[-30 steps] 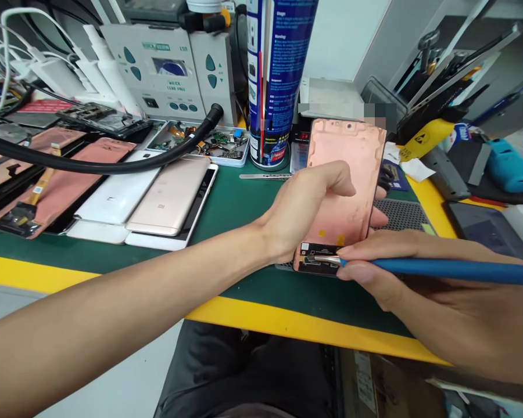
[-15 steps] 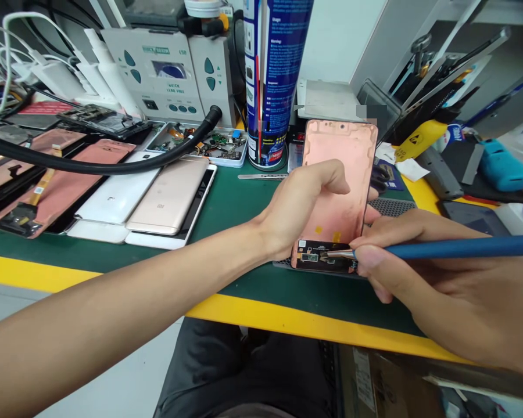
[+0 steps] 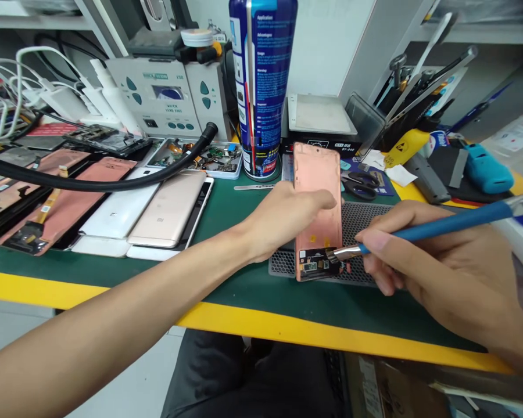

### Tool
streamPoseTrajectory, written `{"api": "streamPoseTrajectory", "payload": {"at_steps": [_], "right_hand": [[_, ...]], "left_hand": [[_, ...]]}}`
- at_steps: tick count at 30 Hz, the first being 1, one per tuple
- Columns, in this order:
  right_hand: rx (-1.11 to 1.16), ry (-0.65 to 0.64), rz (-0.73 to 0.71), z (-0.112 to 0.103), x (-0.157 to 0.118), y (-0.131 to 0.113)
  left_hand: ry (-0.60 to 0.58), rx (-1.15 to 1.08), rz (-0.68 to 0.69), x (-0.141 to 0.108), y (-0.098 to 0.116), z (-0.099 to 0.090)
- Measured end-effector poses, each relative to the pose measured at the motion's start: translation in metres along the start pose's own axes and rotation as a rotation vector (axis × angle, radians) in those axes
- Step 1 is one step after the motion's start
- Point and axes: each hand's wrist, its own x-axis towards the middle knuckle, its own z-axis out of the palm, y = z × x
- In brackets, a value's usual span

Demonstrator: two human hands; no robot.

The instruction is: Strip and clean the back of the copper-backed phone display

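A pink phone frame (image 3: 316, 223) with a black circuit strip along its near end stands tilted over a grey perforated mat (image 3: 357, 217). My left hand (image 3: 287, 217) grips the frame by its sides, thumb across the pink face; the fingers behind it are mostly hidden. Between the thumb and fingers of my right hand (image 3: 414, 249) is a blue-handled brush (image 3: 453, 223), pointing left. Its bristles touch the circuit strip or hover just over it.
Several phones and pink panels lie at left, near a parts tray (image 3: 222, 159) and a black hose (image 3: 113, 184). Behind stand a grey station (image 3: 169, 98) and a blue spray can (image 3: 265, 87). Scissors (image 3: 359, 184) and tweezers (image 3: 255, 187) lie beyond the hands.
The phone frame has turned and looks narrower and slightly lower. The brush has shifted a little right along the strip, its handle now tilted up. The camera view has moved too.
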Motion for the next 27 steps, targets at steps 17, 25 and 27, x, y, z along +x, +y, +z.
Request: {"api": "streamPoseTrajectory", "payload": {"at_steps": [17,25,27], "right_hand": [[0.17,-0.067,0.131,-0.01,0.009,0.008],[0.081,-0.118,0.239,-0.01,0.016,-0.002],[0.081,-0.12,0.253,-0.009,0.016,-0.002]], "left_hand": [[0.151,0.585,0.036,0.026,0.012,0.005],[0.126,1.046,0.076,0.006,0.04,-0.006],[0.109,1.184,0.123,-0.006,0.046,-0.009]]}}
